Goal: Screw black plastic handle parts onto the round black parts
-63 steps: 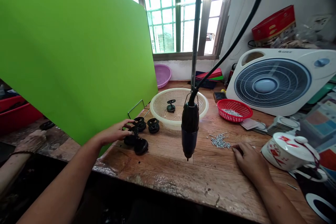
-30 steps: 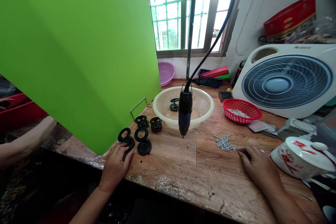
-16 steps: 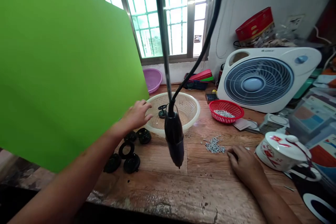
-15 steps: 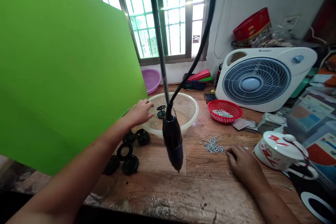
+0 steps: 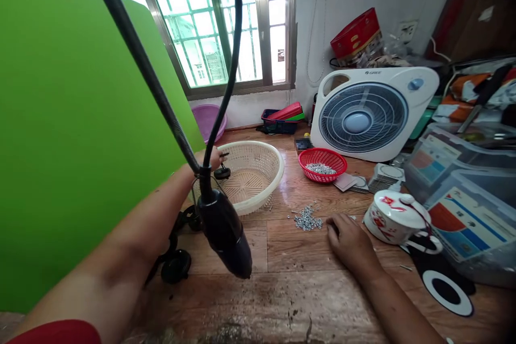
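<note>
My left hand [image 5: 216, 158] reaches over the left rim of the cream plastic basket [image 5: 278, 174]. Its fingers are closed at the top of a black spool-shaped part [image 5: 222, 173] inside, though my forearm and the hanging tool partly hide the grip. My right hand [image 5: 347, 234] lies on the table with relaxed fingers and nothing in it, just right of a heap of small metal nuts [image 5: 308, 219]. A black electric screwdriver [image 5: 226, 234] hangs tip down in front of my left forearm. Black round parts [image 5: 176, 266] lie below that forearm, partly covered.
A red basket [image 5: 322, 165] of small metal pieces stands behind the heap. Further right are a white fan [image 5: 374, 113], a lidded enamel mug [image 5: 397, 217] and clear plastic boxes [image 5: 471, 220]. A green panel [image 5: 88, 118] borders the left side.
My left hand has moved onto the black spool-shaped part, its fingers closing from spread. The view has swung right, so the screwdriver appears further left. My right hand stays by the nuts.
</note>
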`<action>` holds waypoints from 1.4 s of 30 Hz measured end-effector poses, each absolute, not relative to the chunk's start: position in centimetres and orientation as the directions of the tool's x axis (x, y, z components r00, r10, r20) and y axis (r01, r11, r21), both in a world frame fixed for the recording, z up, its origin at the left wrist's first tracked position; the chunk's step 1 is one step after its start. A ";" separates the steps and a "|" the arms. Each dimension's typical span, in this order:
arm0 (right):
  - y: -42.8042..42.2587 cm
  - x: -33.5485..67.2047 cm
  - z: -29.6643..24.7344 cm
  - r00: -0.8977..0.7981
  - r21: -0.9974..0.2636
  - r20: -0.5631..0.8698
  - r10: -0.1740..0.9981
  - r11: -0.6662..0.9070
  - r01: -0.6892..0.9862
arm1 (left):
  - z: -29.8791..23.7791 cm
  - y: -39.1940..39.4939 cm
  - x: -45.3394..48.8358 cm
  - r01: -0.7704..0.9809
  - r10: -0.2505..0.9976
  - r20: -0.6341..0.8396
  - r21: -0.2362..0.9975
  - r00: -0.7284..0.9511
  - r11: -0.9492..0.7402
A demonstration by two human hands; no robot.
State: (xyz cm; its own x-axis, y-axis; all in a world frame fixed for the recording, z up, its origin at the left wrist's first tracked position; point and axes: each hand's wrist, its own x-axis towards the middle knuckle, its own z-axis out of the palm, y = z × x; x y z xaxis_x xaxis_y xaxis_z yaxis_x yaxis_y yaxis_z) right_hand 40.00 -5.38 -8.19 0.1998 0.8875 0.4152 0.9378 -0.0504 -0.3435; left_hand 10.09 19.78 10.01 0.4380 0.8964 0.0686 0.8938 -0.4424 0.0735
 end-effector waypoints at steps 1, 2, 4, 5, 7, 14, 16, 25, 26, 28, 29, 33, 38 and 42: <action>-5.4 40.0 -8.2 0.201 -0.342 0.415 0.887 -0.052 0.938 | 10.9 19.2 9.5 0.906 0.905 0.090 0.048 0.416 -0.421; -5.4 40.0 -8.2 0.199 -0.339 0.413 0.889 -0.053 0.939 | 11.8 18.3 8.7 0.918 0.913 0.113 0.024 0.392 -0.397; -5.4 40.1 -8.3 0.190 -0.332 0.406 0.894 -0.049 0.942 | 13.4 15.7 6.8 0.931 0.914 0.181 -0.017 0.362 -0.365; -5.4 40.1 -8.3 0.185 -0.327 0.405 0.895 -0.047 0.944 | 14.0 14.0 5.7 0.939 0.916 0.212 -0.038 0.341 -0.341; -5.4 40.1 -8.3 0.177 -0.315 0.415 0.892 -0.042 0.948 | 14.6 10.1 3.6 0.957 0.922 0.258 -0.089 0.289 -0.275; -5.8 40.2 -7.7 0.155 -0.301 0.490 0.858 0.000 0.954 | 8.8 -2.0 1.1 0.946 0.938 0.129 -0.095 0.321 -0.311; -6.0 40.0 -7.4 0.137 -0.298 0.521 0.842 0.029 0.954 | 5.7 -3.6 1.7 0.915 0.907 0.120 -0.039 0.404 -0.402; -7.1 38.5 -6.5 0.017 -0.402 0.500 0.866 0.215 0.890 | -3.6 -6.7 3.4 0.579 0.870 0.329 0.651 0.368 -0.491; -7.1 38.5 -6.4 0.047 -0.433 0.500 0.865 0.203 0.878 | -3.9 -6.8 3.2 0.540 0.891 0.298 0.714 0.341 -0.446; -7.2 38.1 -6.0 0.114 -0.519 0.493 0.863 0.186 0.835 | -4.3 -6.7 2.7 0.470 0.904 0.225 0.793 0.363 -0.387; -7.3 37.6 -5.6 0.133 -0.575 0.473 0.871 0.190 0.796 | -4.3 -6.5 2.4 0.444 0.893 0.193 0.812 0.407 -0.378; -8.9 33.5 -4.1 0.051 -0.791 0.324 0.945 0.242 0.562 | -4.2 -5.6 2.1 0.422 0.825 0.152 0.800 0.545 -0.426; -11.6 26.4 -4.6 -0.090 -0.915 0.211 0.973 0.229 0.331 | -4.4 -7.1 4.1 0.492 0.837 0.178 0.739 0.518 -0.461; -11.7 23.9 -6.4 -0.037 -0.945 0.222 0.974 0.225 0.238 | -4.6 -9.0 5.5 0.454 0.851 0.215 0.770 0.479 -0.450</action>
